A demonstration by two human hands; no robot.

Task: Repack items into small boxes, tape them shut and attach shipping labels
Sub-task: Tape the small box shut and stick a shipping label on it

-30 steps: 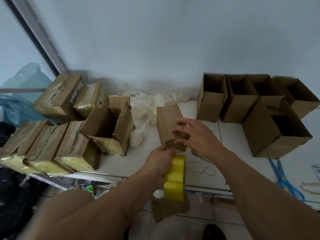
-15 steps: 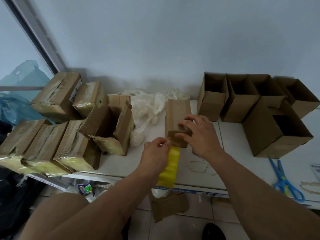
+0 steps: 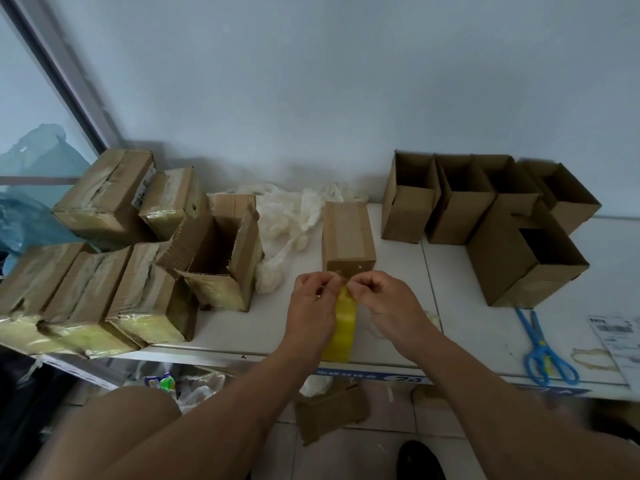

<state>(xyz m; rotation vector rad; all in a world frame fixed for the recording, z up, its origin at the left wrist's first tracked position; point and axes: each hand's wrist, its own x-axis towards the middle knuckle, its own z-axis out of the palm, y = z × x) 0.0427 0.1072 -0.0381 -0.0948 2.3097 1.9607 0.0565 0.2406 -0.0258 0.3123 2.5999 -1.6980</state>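
Fingers [image 3: 330,282] of both hands curled and meeting at the near face of the small closed box [image 3: 348,237] — left hand [image 3: 311,306] and right hand [image 3: 384,303] pinch the tape end there, thumbs and forefingers pressed together. Yellow tape roll [image 3: 343,330] hangs just below the fingers, partly hidden by the left hand; exactly where the strip leaves the roll cannot be made out. Small closed box stands on the white bench [image 3: 460,327], mid-bench, near face glossy with tape. Left of it: an opened, torn carton [image 3: 221,258], then a cluster of taped cartons [image 3: 86,299] running off the left edge of view, some overhanging the bench front. Crumpled white plastic [image 3: 291,220] lies between the torn carton and the small closed box, touching the wall. Right: a row of open empty boxes [image 3: 460,199] against the wall, one larger open box [image 3: 526,261] in front of them. Blue scissors [image 3: 543,348] near the bench front, well apart from the hands; a printed label sheet [image 3: 620,337] is cut off at the right edge. Bare bench shows between the right hand and the scissors — the only open stretch. Below the bench front, a cardboard scrap [image 3: 329,410] on the tiled floor.
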